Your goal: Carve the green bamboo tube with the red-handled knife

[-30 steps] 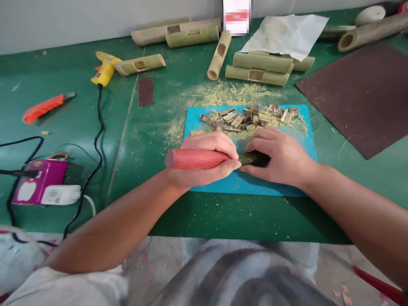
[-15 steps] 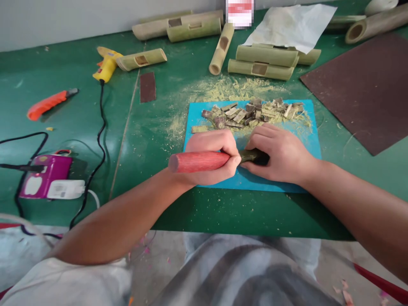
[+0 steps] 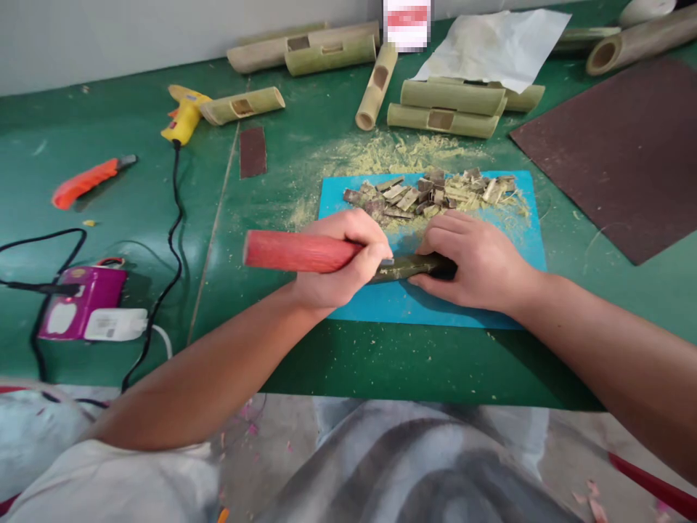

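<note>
My left hand (image 3: 343, 258) is wrapped round a hand tool with a thick red wooden handle (image 3: 299, 250). A short bit of its dark metal blade shows past my fingertips; the rest is hidden. Under the blade a dark green bamboo tube (image 3: 400, 267) lies across the blue mat (image 3: 364, 309). My right hand (image 3: 473, 258) grips the right part of this tube, fingers over the far side and thumb on the near side. Bamboo chips (image 3: 408, 196) and pale dust are heaped on the mat just beyond both hands.
Notched bamboo tubes (image 3: 446, 120) lie along the back, some under white paper (image 3: 490, 47). A dark brown sheet (image 3: 621, 160) is at right. Leftward are a yellow glue gun (image 3: 185, 116) with its cord, an orange utility knife (image 3: 87, 181) and a purple power adapter (image 3: 84, 301).
My left hand has slid left along the bamboo with the red-handled tool, baring more of the tube and the blade tip. My right hand stays in place.
</note>
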A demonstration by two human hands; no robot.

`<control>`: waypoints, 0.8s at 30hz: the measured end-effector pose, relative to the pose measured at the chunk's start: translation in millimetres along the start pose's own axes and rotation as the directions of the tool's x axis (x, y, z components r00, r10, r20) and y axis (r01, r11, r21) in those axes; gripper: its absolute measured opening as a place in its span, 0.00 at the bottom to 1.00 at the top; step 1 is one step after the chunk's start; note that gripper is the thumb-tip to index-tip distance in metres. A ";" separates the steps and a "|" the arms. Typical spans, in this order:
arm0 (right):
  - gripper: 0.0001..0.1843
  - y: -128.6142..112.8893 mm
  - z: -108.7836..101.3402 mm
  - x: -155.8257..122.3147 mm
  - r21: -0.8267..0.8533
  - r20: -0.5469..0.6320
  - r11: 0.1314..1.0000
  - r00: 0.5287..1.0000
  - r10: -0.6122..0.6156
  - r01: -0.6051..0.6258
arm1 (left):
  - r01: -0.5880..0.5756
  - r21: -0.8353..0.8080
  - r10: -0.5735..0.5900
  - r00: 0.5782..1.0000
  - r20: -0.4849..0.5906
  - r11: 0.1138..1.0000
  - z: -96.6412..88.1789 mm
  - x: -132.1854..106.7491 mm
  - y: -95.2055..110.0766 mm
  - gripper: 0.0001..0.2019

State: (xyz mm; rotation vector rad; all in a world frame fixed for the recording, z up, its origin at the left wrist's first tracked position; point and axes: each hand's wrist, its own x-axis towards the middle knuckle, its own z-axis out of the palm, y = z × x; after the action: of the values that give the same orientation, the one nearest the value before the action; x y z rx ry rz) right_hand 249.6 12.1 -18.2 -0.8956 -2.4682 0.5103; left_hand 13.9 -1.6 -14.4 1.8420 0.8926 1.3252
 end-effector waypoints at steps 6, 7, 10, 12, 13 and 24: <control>0.10 1.0 -1.4 -0.5 0.009 0.016 1.000 1.000 -0.001 0.001 | -0.007 -0.003 0.007 0.984 0.179 1.000 -2.0 8.4 2.0 0.11; 0.10 1.1 -1.5 -0.6 0.013 0.016 1.000 1.000 -0.003 0.003 | -0.013 -0.001 0.013 0.983 0.183 1.000 -2.3 8.9 2.7 0.10; 0.10 1.3 -1.3 -0.5 0.014 0.017 1.000 1.000 0.000 0.000 | -0.012 0.024 0.007 0.982 0.187 1.000 -2.4 8.8 3.7 0.08; 0.11 1.3 -1.2 -0.1 0.018 0.019 1.000 1.000 0.009 -0.009 | -0.020 0.059 0.009 0.982 0.190 0.998 -1.7 8.3 4.3 0.08; 0.11 1.1 -1.2 0.1 0.022 0.023 1.000 1.000 0.015 -0.016 | -0.027 0.077 0.012 0.982 0.189 0.997 -1.4 8.1 4.7 0.08; 0.11 3.5 -2.4 1.7 0.069 0.024 0.998 1.000 0.008 -0.010 | -0.101 0.089 0.098 0.994 0.040 0.991 -1.3 2.9 -2.7 0.12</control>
State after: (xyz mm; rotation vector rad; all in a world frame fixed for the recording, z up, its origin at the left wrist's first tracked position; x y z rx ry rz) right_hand 251.5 16.2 -17.4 -0.8780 -2.4526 0.6087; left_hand 13.0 2.4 -14.9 1.9973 0.8652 1.3268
